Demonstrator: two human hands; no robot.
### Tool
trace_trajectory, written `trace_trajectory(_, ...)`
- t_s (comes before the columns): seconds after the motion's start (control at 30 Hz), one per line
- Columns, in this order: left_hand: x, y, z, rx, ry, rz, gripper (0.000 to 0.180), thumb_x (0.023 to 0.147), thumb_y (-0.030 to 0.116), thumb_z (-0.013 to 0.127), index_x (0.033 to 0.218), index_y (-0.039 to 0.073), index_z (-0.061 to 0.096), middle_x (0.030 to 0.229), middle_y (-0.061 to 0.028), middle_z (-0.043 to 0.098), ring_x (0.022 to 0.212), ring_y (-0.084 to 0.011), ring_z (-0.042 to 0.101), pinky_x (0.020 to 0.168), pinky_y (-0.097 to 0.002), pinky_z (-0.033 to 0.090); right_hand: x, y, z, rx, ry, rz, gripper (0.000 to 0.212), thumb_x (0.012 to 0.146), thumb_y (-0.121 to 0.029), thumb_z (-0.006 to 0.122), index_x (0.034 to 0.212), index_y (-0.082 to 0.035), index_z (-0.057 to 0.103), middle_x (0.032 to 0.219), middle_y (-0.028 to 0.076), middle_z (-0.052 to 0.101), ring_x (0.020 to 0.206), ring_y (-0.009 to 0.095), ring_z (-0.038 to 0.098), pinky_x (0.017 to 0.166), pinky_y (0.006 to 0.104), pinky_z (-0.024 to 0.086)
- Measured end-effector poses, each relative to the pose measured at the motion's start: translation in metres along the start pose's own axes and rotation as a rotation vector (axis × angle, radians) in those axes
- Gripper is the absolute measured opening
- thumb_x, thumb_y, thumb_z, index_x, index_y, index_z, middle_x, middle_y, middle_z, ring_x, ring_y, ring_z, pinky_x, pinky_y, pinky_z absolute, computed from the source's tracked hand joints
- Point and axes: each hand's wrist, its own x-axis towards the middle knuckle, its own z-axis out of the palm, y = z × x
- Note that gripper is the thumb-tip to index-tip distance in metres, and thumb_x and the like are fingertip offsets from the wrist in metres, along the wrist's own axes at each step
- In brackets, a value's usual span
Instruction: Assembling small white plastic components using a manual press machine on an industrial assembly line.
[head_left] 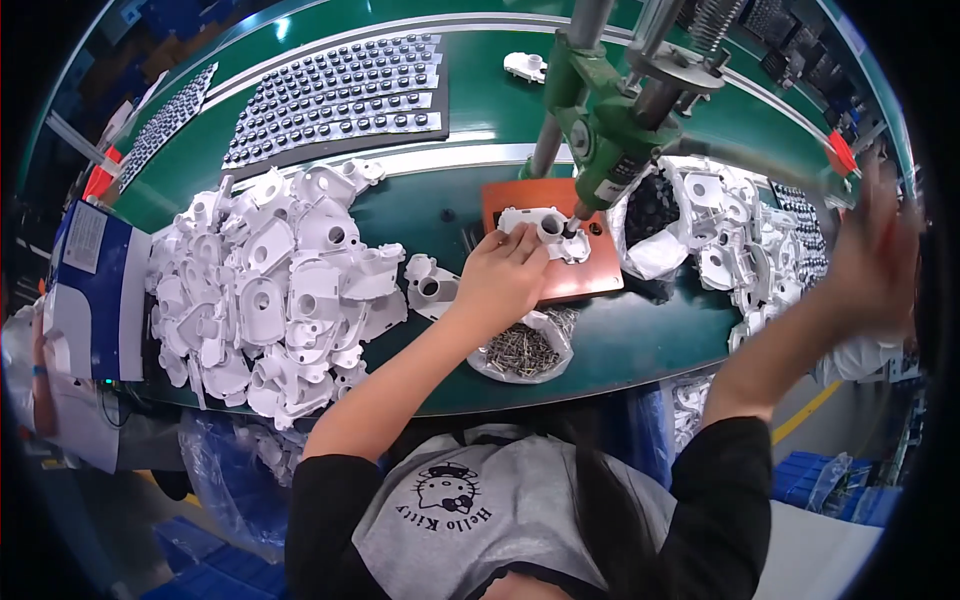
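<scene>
Beneath the green hand press (pixel 608 140), a white plastic housing (pixel 574 246) with a round collar lies on an orange plate (pixel 588 284). My left hand (pixel 503 280) holds this housing at its left side, fingers closed over its near edge. The tip of the press comes down at the housing, beside the collar; whether it touches cannot be made out. My right hand (pixel 882 245) is raised at the far right, near the outer end of the press's lever (pixel 765 163). Motion smears its fingers, so its hold on the lever is unclear. Another white housing (pixel 432 287) lies left of the plate.
A large heap of white housings (pixel 262 295) covers the left, beside a blue-and-white box (pixel 100 290). Near the plate stand a bag of small metal pins or screws (pixel 522 352) and a bag of black parts (pixel 652 208). More housings (pixel 722 235) lie right. Behind are rows of black-topped pieces (pixel 345 95).
</scene>
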Motion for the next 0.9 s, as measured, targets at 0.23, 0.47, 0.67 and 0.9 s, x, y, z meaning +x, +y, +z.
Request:
trace_trajectory(0.23, -0.008, -0.004, 0.001, -0.005, 0.007, -0.006, 0.025, 0.07, 0.009, 0.059, 0.095, 0.003, 0.062, 0.102, -0.0161, 0.066, 0.098, -0.0266, 0.064, 0.088, -0.0402, 0.046, -0.161, 0.01, 0.169, -0.202, 0.382, -0.085, 0.043, 0.081, -0.031, 0.052, 0.045, -0.017, 0.032, 0.042, -0.001, 0.029, 0.042, 0.015, 0.031, 0.066, 0.0362, 0.033)
trace_trajectory(0.47, 0.021, -0.02, 0.001, -0.081, -0.066, -0.196, 0.044, 0.074, 0.021, 0.061, 0.115, 0.006, 0.053, 0.123, -0.0197, 0.051, 0.114, -0.0335, 0.048, 0.097, -0.0451, 0.034, -0.003, 0.041, 0.149, 0.524, 0.511, -0.112, 0.058, 0.078, -0.025, 0.053, 0.127, 0.003, 0.04, 0.091, 0.008, 0.049, 0.087, 0.021, 0.05, 0.104, 0.0428, 0.025)
trace_trajectory(0.67, 0.057, -0.018, -0.02, -0.121, -0.355, -0.085, 0.038, 0.073, 0.032, 0.062, 0.104, 0.012, 0.058, 0.124, -0.0168, 0.049, 0.118, -0.0319, 0.043, 0.098, -0.0492, 0.028, 0.081, 0.203, 0.096, 0.099, 0.198, 0.591, 0.039, 0.091, -0.024, 0.052, 0.123, -0.001, 0.052, 0.116, 0.01, 0.059, 0.105, 0.021, 0.056, 0.089, 0.0321, 0.044)
trace_trajectory(0.9, 0.065, -0.064, -0.063, -0.294, -0.504, -0.434, 0.036, 0.076, 0.036, 0.063, 0.094, 0.005, 0.055, 0.083, -0.0171, 0.064, 0.076, -0.0327, 0.062, 0.07, -0.0392, 0.048, -0.048, 0.158, 0.092, 0.118, 0.318, 0.612, 0.024, 0.087, -0.013, 0.054, 0.104, 0.003, 0.057, 0.092, 0.009, 0.061, 0.083, 0.019, 0.058, 0.077, 0.0274, 0.046)
